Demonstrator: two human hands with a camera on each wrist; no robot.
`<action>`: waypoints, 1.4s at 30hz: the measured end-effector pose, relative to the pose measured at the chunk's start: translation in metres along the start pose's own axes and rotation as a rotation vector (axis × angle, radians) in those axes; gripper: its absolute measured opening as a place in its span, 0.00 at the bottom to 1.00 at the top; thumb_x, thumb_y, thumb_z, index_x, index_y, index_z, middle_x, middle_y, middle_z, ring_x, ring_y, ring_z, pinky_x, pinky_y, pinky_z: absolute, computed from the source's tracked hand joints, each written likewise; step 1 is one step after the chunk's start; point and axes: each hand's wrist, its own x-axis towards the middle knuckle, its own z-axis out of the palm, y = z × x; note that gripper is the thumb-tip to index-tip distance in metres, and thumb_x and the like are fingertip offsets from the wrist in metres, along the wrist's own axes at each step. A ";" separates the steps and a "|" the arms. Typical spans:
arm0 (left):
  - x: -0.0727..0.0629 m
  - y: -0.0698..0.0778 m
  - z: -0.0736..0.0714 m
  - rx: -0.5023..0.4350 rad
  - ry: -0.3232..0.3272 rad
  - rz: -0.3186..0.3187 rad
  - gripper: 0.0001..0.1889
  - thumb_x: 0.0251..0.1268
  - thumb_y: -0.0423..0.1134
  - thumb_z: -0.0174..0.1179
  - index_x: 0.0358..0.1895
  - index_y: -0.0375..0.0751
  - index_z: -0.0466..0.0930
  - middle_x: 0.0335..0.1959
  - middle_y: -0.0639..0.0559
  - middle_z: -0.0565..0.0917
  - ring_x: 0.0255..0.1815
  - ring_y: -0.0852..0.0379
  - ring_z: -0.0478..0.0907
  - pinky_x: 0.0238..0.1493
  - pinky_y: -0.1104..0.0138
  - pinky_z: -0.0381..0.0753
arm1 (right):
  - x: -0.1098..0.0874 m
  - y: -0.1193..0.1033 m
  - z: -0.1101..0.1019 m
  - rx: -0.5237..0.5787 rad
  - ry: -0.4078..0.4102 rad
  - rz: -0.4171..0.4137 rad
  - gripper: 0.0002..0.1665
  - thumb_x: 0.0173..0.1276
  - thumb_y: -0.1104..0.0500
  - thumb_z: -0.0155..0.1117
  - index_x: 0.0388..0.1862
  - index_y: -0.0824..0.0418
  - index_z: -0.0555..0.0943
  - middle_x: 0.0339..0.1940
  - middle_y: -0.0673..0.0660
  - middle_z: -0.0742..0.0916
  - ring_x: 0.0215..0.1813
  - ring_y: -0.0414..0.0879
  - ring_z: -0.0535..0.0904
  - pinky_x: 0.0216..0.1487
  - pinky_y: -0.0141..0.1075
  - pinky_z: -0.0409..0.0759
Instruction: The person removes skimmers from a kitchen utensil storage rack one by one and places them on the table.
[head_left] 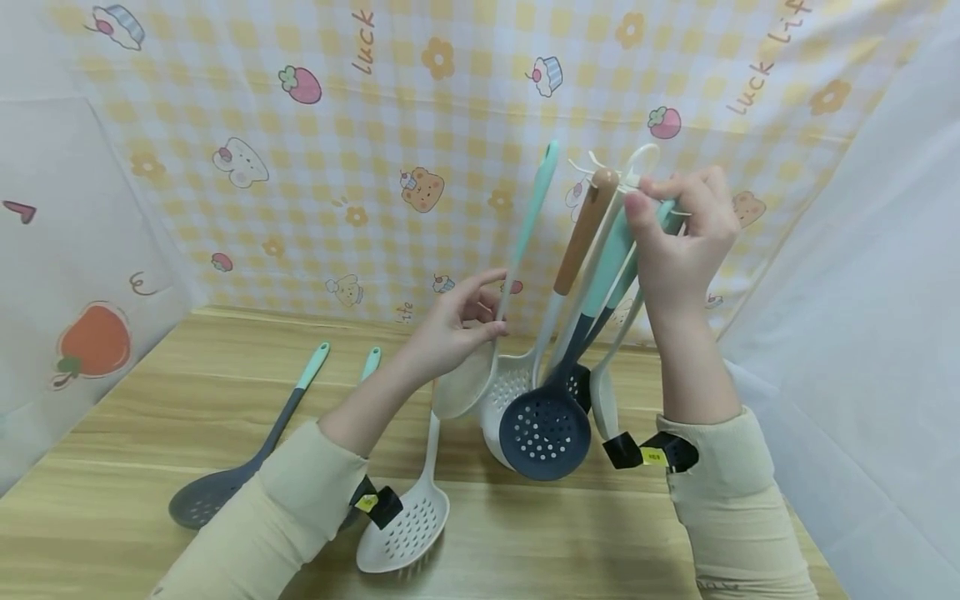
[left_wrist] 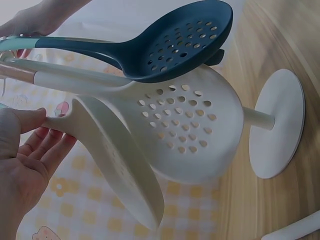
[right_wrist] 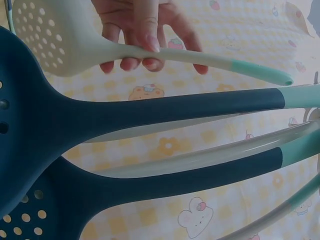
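Note:
My left hand (head_left: 457, 325) pinches the thin neck of a white skimmer (head_left: 465, 385) with a mint handle tip. Its bowl hangs down in front of the white utensil stand, whose round base (left_wrist: 276, 125) shows in the left wrist view. At the top of that stand, my right hand (head_left: 688, 237) pinches with thumb and index finger, right beside the hook ends and mint handles. Hanging there are a dark blue skimmer (head_left: 546, 433), another dark perforated utensil behind it, a white skimmer with a brown handle (head_left: 579, 237), and a pale spoon (head_left: 604, 398).
On the wooden table (head_left: 112, 433) at the left lies a dark slotted utensil (head_left: 225, 483) with a mint handle. A second mint handle (head_left: 372, 362) shows past my left forearm. A white skimmer (head_left: 408, 525) lies in front. A patterned cloth (head_left: 300, 183) hangs behind.

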 end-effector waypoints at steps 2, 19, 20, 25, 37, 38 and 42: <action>-0.002 -0.001 -0.002 0.006 0.003 0.001 0.33 0.58 0.20 0.61 0.68 0.39 0.65 0.39 0.39 0.79 0.38 0.49 0.79 0.43 0.61 0.81 | 0.000 0.000 0.000 -0.001 -0.001 -0.005 0.47 0.42 0.23 0.66 0.23 0.70 0.83 0.24 0.41 0.71 0.29 0.38 0.62 0.30 0.29 0.53; -0.015 0.001 -0.021 0.114 0.056 -0.014 0.34 0.55 0.20 0.63 0.67 0.39 0.66 0.36 0.41 0.78 0.37 0.48 0.80 0.43 0.60 0.81 | 0.000 0.003 0.000 -0.003 -0.003 -0.038 0.47 0.43 0.23 0.66 0.22 0.70 0.83 0.23 0.40 0.70 0.29 0.37 0.61 0.31 0.29 0.53; -0.015 0.002 -0.022 0.119 0.059 -0.016 0.34 0.55 0.20 0.63 0.67 0.39 0.66 0.36 0.41 0.78 0.37 0.48 0.80 0.43 0.60 0.81 | 0.000 0.003 0.000 -0.002 -0.004 -0.038 0.47 0.43 0.23 0.66 0.22 0.70 0.83 0.23 0.40 0.70 0.29 0.37 0.61 0.31 0.29 0.53; -0.019 0.004 -0.029 0.145 0.073 -0.023 0.35 0.54 0.19 0.63 0.67 0.39 0.67 0.36 0.40 0.78 0.36 0.48 0.80 0.43 0.59 0.81 | 0.000 0.002 0.001 0.003 -0.009 -0.032 0.46 0.43 0.23 0.66 0.22 0.69 0.83 0.23 0.40 0.70 0.29 0.37 0.62 0.30 0.29 0.53; -0.033 0.005 -0.052 0.224 0.084 -0.086 0.35 0.55 0.20 0.63 0.69 0.39 0.65 0.38 0.41 0.77 0.38 0.48 0.80 0.42 0.60 0.81 | 0.000 0.002 0.001 0.013 -0.004 -0.024 0.47 0.42 0.23 0.66 0.22 0.70 0.83 0.23 0.41 0.70 0.29 0.37 0.62 0.31 0.29 0.53; -0.034 0.006 -0.053 0.229 0.088 -0.097 0.36 0.55 0.20 0.63 0.69 0.40 0.65 0.38 0.42 0.77 0.38 0.48 0.80 0.42 0.60 0.81 | 0.000 0.002 0.001 0.012 -0.005 -0.028 0.47 0.43 0.23 0.66 0.22 0.70 0.83 0.23 0.41 0.70 0.29 0.37 0.62 0.31 0.29 0.53; -0.037 0.007 -0.058 0.266 0.088 -0.138 0.36 0.56 0.22 0.64 0.69 0.43 0.65 0.37 0.43 0.77 0.36 0.50 0.80 0.40 0.61 0.82 | 0.000 0.002 0.001 0.013 -0.005 -0.027 0.47 0.43 0.23 0.66 0.22 0.70 0.82 0.23 0.41 0.70 0.29 0.37 0.62 0.31 0.29 0.53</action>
